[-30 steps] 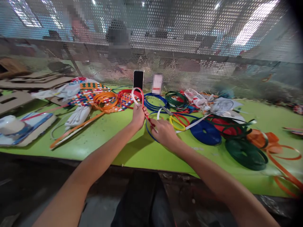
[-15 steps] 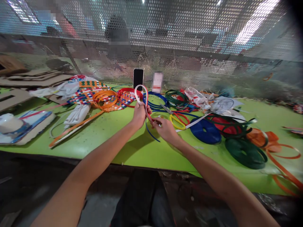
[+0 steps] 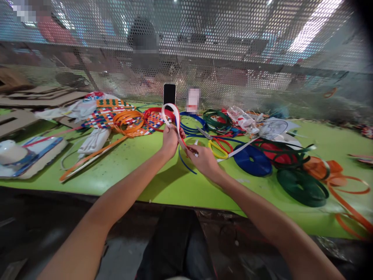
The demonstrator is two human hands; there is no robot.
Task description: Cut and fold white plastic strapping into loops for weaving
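My left hand (image 3: 171,140) is closed round a looped white and red strip (image 3: 176,116), whose loop rises above the fingers. The lower part of the strip runs down to my right hand (image 3: 204,158), where the fingertips pinch it. Both hands are close together above the green table (image 3: 128,175). A thin blue strip (image 3: 186,165) hangs or lies just beneath them. Scissors with yellow and red handles (image 3: 218,150) lie to the right of my right hand. Behind the loop a phone (image 3: 169,95) stands upright.
Orange strip coils (image 3: 128,123) and woven multicoloured pieces (image 3: 107,111) lie at left, near a white power strip (image 3: 94,140). A blue roll (image 3: 253,160), a green roll (image 3: 303,187) and orange strips (image 3: 349,202) lie at right. Perforated mesh (image 3: 221,58) stands behind.
The white and red loop has shifted slightly left and turned, showing more of its white face. My left hand has moved slightly left; both hands keep their grip.
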